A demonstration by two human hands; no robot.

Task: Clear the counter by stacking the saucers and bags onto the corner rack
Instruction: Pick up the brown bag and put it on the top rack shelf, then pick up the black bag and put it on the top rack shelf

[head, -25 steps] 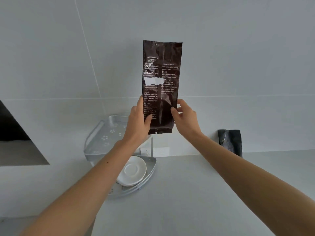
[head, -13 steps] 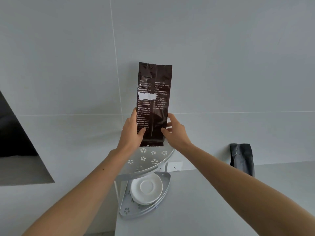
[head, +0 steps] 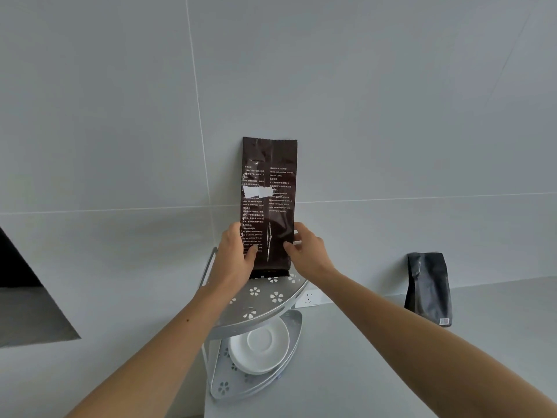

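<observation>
A tall dark brown bag with white print stands upright, its bottom edge at the back of the top shelf of the silver corner rack. My left hand grips its lower left side and my right hand grips its lower right side. White saucers lie stacked on the rack's lower shelf. A second, black bag leans against the wall on the counter to the right.
The rack stands in the corner of the grey counter, against a grey tiled wall. A white wall socket sits just right of the rack. A dark opening is at the far left.
Both hands have lowered the brown bag from mid-air down onto the rack's top shelf. The view has shifted so the rack now sits nearer the centre.
</observation>
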